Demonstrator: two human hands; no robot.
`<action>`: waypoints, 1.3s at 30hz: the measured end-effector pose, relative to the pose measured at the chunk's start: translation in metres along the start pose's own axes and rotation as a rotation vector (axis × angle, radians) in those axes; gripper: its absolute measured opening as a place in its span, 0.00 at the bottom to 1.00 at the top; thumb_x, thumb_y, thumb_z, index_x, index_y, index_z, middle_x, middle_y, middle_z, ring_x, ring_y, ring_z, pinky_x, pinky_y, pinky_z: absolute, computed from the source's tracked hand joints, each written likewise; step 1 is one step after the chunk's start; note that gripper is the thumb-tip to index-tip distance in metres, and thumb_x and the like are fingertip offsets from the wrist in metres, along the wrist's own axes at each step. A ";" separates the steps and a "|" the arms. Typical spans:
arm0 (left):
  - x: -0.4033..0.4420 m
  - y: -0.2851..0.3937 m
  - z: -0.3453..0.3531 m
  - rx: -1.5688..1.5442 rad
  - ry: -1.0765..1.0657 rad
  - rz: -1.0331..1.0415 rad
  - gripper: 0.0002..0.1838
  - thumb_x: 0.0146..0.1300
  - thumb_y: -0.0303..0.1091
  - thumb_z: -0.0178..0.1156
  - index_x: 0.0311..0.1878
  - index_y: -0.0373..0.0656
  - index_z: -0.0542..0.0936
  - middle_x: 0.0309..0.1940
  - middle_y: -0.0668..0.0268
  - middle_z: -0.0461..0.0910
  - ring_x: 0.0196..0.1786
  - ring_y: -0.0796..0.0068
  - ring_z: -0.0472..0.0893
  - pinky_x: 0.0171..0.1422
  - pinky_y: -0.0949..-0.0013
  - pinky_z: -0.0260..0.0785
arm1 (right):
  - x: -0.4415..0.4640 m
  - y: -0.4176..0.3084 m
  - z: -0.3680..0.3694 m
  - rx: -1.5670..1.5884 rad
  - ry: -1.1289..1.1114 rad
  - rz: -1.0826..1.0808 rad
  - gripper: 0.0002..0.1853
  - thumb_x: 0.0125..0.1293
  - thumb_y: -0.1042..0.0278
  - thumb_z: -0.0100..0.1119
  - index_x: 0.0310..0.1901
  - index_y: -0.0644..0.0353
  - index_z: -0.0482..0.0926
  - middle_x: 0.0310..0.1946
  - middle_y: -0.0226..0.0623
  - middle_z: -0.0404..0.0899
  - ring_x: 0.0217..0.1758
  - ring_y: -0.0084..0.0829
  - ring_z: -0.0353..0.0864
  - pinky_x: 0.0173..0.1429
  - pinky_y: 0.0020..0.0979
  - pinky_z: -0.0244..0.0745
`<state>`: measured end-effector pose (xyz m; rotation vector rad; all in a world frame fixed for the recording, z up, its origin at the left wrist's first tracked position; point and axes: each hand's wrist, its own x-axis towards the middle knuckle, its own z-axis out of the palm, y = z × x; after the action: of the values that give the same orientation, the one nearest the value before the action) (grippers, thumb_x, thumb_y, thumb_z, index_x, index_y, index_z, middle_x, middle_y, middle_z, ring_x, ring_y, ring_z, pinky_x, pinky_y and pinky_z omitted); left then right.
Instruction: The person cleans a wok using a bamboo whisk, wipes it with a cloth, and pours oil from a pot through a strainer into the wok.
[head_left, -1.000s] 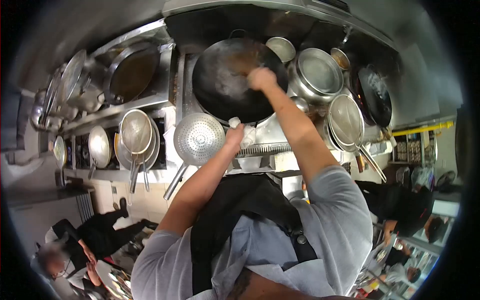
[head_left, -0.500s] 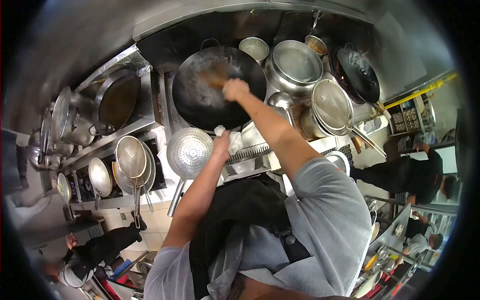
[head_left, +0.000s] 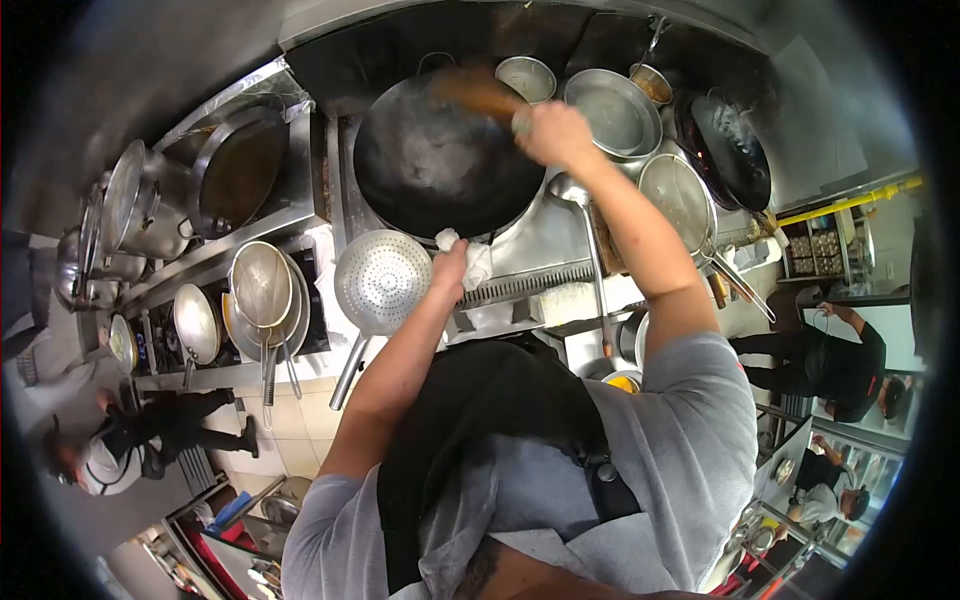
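Note:
My right hand (head_left: 555, 135) is closed around the handle of a brown wok brush (head_left: 475, 92), smeared by motion. The brush is over the far right rim of a large black wok (head_left: 400, 190), whose inside looks wet and hazy. At the near rim, my left hand (head_left: 450, 268) grips a folded white cloth (head_left: 479, 265) against the wok's edge; whatever the cloth covers is hidden. Just left of that hand lies a perforated metal strainer (head_left: 383, 282), its handle pointing toward me. A long-handled ladle (head_left: 570, 190) rests right of the wok.
Metal bowls (head_left: 613, 112) and a mesh strainer (head_left: 677, 203) stand to the right, near another dark wok (head_left: 735, 150). To the left are a pan of brown liquid (head_left: 240, 175) and a lidded pot (head_left: 145, 215). Other people (head_left: 170, 435) stand behind on both sides.
My right hand has moved up and right with the brush, from the wok's middle to its far right rim. My left hand stays at the near rim with the cloth.

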<state>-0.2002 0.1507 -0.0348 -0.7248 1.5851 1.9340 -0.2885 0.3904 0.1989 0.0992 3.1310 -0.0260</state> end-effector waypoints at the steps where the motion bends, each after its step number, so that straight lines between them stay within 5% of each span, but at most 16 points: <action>1: 0.002 0.002 0.001 -0.013 -0.018 -0.021 0.31 0.69 0.42 0.61 0.55 0.15 0.75 0.49 0.45 0.83 0.46 0.60 0.84 0.48 0.59 0.76 | -0.018 -0.010 0.015 0.014 0.010 -0.091 0.13 0.58 0.60 0.63 0.41 0.56 0.87 0.41 0.51 0.87 0.45 0.50 0.88 0.50 0.48 0.84; 4: 0.019 -0.007 -0.002 0.017 0.001 -0.006 0.33 0.68 0.44 0.63 0.57 0.13 0.73 0.50 0.44 0.82 0.47 0.58 0.84 0.51 0.58 0.76 | -0.023 0.020 0.044 -0.022 -0.425 -0.507 0.20 0.60 0.58 0.62 0.53 0.51 0.86 0.49 0.54 0.85 0.54 0.50 0.86 0.53 0.48 0.83; 6: 0.018 -0.008 -0.003 -0.020 -0.022 -0.005 0.34 0.68 0.44 0.62 0.57 0.13 0.73 0.51 0.44 0.82 0.47 0.58 0.84 0.51 0.58 0.76 | 0.023 0.078 0.091 -0.249 -0.323 -0.084 0.21 0.65 0.61 0.59 0.60 0.45 0.81 0.53 0.54 0.83 0.55 0.50 0.85 0.52 0.47 0.83; 8: 0.031 -0.018 -0.005 -0.024 -0.028 -0.003 0.34 0.68 0.44 0.62 0.57 0.14 0.73 0.50 0.44 0.82 0.47 0.58 0.84 0.51 0.58 0.77 | 0.052 0.073 0.041 0.071 0.023 0.322 0.23 0.67 0.60 0.58 0.64 0.45 0.77 0.56 0.53 0.81 0.52 0.52 0.86 0.51 0.47 0.84; 10: 0.021 -0.014 -0.003 -0.016 -0.027 -0.006 0.33 0.68 0.44 0.62 0.56 0.14 0.73 0.49 0.45 0.82 0.47 0.58 0.84 0.50 0.58 0.77 | 0.068 0.056 0.021 0.106 0.446 0.357 0.23 0.68 0.59 0.56 0.64 0.47 0.75 0.50 0.52 0.84 0.48 0.52 0.87 0.50 0.47 0.83; 13: 0.001 0.004 0.001 -0.024 -0.021 -0.049 0.32 0.68 0.44 0.62 0.54 0.15 0.75 0.47 0.46 0.82 0.45 0.60 0.84 0.49 0.59 0.77 | 0.102 0.028 0.033 0.224 0.562 0.370 0.19 0.70 0.58 0.53 0.59 0.53 0.78 0.40 0.49 0.86 0.45 0.51 0.88 0.47 0.48 0.84; 17: 0.001 0.002 0.003 0.000 -0.011 -0.031 0.31 0.68 0.45 0.63 0.53 0.16 0.75 0.45 0.46 0.83 0.43 0.60 0.84 0.46 0.59 0.77 | 0.109 -0.047 0.158 0.229 0.097 0.199 0.16 0.69 0.61 0.49 0.48 0.57 0.84 0.43 0.49 0.87 0.48 0.48 0.88 0.51 0.46 0.84; 19: 0.000 0.008 0.002 -0.013 -0.021 -0.025 0.32 0.67 0.45 0.64 0.53 0.15 0.75 0.46 0.46 0.83 0.43 0.60 0.84 0.46 0.58 0.77 | 0.079 -0.092 0.185 0.141 -0.259 -0.214 0.21 0.57 0.61 0.58 0.52 0.57 0.85 0.45 0.49 0.87 0.49 0.46 0.88 0.55 0.41 0.83; 20: 0.004 0.008 0.001 0.033 -0.030 -0.013 0.33 0.67 0.45 0.64 0.54 0.15 0.74 0.47 0.45 0.82 0.43 0.60 0.84 0.46 0.58 0.77 | 0.034 -0.108 0.150 0.445 -0.337 -0.316 0.27 0.53 0.57 0.63 0.58 0.50 0.84 0.44 0.52 0.87 0.49 0.48 0.87 0.56 0.40 0.82; 24: 0.014 -0.006 -0.003 0.048 -0.043 -0.011 0.36 0.67 0.45 0.64 0.58 0.12 0.71 0.50 0.42 0.81 0.44 0.59 0.84 0.46 0.58 0.77 | 0.001 -0.014 0.111 0.373 -0.681 -0.595 0.41 0.48 0.42 0.73 0.67 0.40 0.78 0.57 0.48 0.83 0.60 0.46 0.82 0.63 0.39 0.77; 26: 0.015 -0.004 -0.001 0.088 -0.016 -0.004 0.36 0.67 0.44 0.63 0.59 0.12 0.69 0.51 0.40 0.81 0.45 0.57 0.85 0.46 0.58 0.78 | 0.030 0.077 0.089 0.010 -0.582 -0.396 0.32 0.55 0.45 0.69 0.63 0.42 0.81 0.53 0.46 0.85 0.57 0.46 0.84 0.62 0.42 0.79; 27: 0.005 0.004 0.002 0.045 -0.027 -0.023 0.35 0.68 0.43 0.62 0.59 0.12 0.70 0.51 0.41 0.81 0.44 0.57 0.85 0.46 0.58 0.78 | 0.031 0.086 0.059 -0.047 -0.365 0.086 0.22 0.64 0.52 0.60 0.57 0.49 0.84 0.51 0.45 0.86 0.53 0.47 0.87 0.58 0.44 0.82; 30: -0.015 0.019 0.008 0.032 -0.018 -0.036 0.31 0.69 0.41 0.61 0.58 0.14 0.72 0.50 0.43 0.82 0.43 0.56 0.86 0.47 0.58 0.80 | 0.027 0.061 0.014 -0.119 0.360 0.285 0.12 0.67 0.62 0.52 0.41 0.55 0.85 0.39 0.49 0.87 0.41 0.48 0.90 0.42 0.46 0.86; 34: -0.004 0.008 0.003 -0.029 -0.069 -0.050 0.30 0.70 0.40 0.61 0.57 0.16 0.73 0.50 0.45 0.82 0.43 0.58 0.86 0.46 0.57 0.79 | -0.013 0.004 0.009 -0.015 -0.174 -0.217 0.16 0.57 0.57 0.66 0.45 0.53 0.88 0.43 0.46 0.88 0.51 0.48 0.88 0.54 0.47 0.83; 38: 0.022 -0.009 -0.007 0.043 -0.020 -0.024 0.30 0.70 0.43 0.61 0.55 0.17 0.74 0.48 0.46 0.83 0.42 0.58 0.85 0.46 0.56 0.79 | 0.021 0.017 0.086 -0.079 -0.460 -0.285 0.26 0.56 0.55 0.70 0.59 0.42 0.84 0.53 0.41 0.86 0.62 0.43 0.82 0.62 0.45 0.79; 39: 0.014 -0.001 -0.002 0.009 -0.046 -0.043 0.30 0.70 0.43 0.61 0.55 0.18 0.74 0.48 0.46 0.82 0.43 0.58 0.85 0.45 0.56 0.79 | 0.067 0.043 0.137 -0.181 -0.236 0.015 0.25 0.61 0.59 0.63 0.62 0.38 0.81 0.48 0.48 0.86 0.55 0.44 0.86 0.57 0.46 0.82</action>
<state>-0.2094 0.1497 -0.0457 -0.7003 1.5381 1.8980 -0.3515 0.4351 0.0607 0.1090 2.8800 0.2272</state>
